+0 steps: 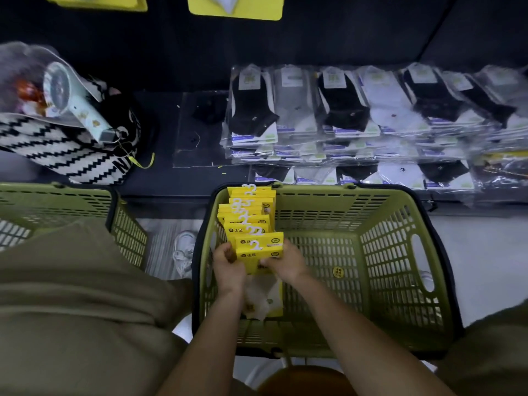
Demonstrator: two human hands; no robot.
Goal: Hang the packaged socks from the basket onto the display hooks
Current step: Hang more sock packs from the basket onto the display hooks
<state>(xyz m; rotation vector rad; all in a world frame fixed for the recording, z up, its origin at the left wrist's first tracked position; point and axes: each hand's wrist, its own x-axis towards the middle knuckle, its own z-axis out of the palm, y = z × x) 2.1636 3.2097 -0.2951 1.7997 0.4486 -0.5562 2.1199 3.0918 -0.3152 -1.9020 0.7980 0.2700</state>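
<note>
A: What sits at far left?
B: A black-and-white zigzag knit bag (57, 144), and on top of it a pale handheld fan (77, 101) inside a clear wrapper.

A: And at near left?
B: A second green basket (57, 201), partly hidden by an olive garment (71, 295).

A: Anything on the floor?
B: A white shoe (183, 252), in the gap between the two baskets.

A: Far right?
B: Clear-wrapped ankle socks (357, 110), black, grey and white, lying in overlapping rows on the dark shelf (171, 67).
</note>
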